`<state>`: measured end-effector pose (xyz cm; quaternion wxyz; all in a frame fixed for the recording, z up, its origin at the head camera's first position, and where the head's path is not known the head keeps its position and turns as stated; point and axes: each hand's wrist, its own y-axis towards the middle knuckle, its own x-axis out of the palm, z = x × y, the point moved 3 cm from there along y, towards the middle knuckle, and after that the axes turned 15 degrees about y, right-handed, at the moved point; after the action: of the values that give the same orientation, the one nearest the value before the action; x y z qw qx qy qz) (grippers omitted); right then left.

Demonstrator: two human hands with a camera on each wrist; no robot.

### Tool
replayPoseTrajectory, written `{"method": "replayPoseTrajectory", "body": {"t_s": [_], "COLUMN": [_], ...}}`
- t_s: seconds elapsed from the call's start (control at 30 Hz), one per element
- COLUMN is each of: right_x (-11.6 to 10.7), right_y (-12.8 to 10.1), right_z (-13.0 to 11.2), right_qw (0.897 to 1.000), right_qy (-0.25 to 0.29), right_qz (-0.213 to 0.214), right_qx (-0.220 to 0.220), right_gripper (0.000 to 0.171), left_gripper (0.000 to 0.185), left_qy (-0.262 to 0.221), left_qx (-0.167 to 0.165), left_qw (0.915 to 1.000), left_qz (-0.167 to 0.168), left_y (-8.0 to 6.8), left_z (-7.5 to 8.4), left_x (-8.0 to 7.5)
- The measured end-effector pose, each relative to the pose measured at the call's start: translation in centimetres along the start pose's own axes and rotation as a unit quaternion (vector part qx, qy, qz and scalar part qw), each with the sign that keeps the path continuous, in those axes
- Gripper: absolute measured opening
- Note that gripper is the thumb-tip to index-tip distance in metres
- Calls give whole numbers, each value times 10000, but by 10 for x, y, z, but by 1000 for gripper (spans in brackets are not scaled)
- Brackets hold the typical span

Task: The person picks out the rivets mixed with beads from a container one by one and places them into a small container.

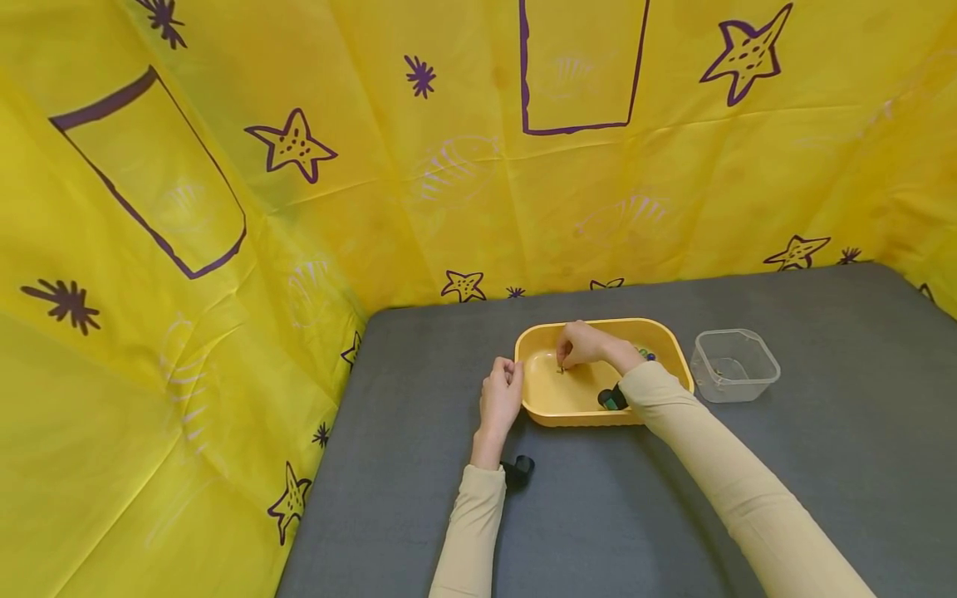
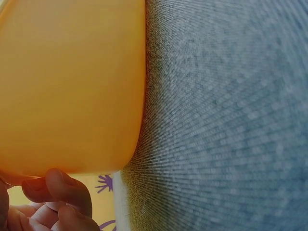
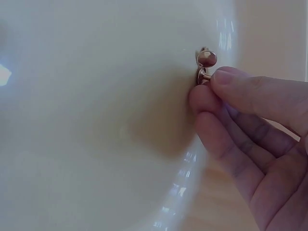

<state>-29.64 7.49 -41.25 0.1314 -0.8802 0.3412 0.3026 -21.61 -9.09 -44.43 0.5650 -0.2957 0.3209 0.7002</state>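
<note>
Fingers [image 3: 226, 79] of the right hand [image 1: 579, 345] are pinched on a small metal pin [image 3: 206, 62] inside the yellow tray [image 1: 665, 336].
Left hand [image 1: 501, 397] is curled at the tray's edge; the clear container [image 1: 734, 365] looks nearly empty, so plenty is left.

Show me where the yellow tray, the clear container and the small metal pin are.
yellow tray [image 1: 669, 340]: head view, far right rim.
clear container [image 1: 763, 378]: head view, right wall.
small metal pin [image 3: 207, 59]: right wrist view, round head.

Beige long sleeves [image 1: 748, 490], black wrist-worn cameras [image 1: 611, 399]
</note>
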Motion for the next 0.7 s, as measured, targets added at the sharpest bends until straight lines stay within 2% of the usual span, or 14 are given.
{"method": "replayPoseTrajectory", "body": {"t_s": [0.37, 0.7], "right_x": [-7, -17], "right_y": [-6, -17], "right_z": [5, 3], "right_qw": [9998, 9990], "right_qy": [25, 2], "right_qz": [8, 141], "right_qx": [185, 415], "right_gripper": [6, 5], "left_gripper": [21, 22], "left_qy": [-13, -124], "left_qx": [-6, 169], "left_qw": [10000, 9998], "left_qz": [-14, 43], "left_y": [-1, -2], "left_z": [1, 1], "left_x": [3, -1]}}
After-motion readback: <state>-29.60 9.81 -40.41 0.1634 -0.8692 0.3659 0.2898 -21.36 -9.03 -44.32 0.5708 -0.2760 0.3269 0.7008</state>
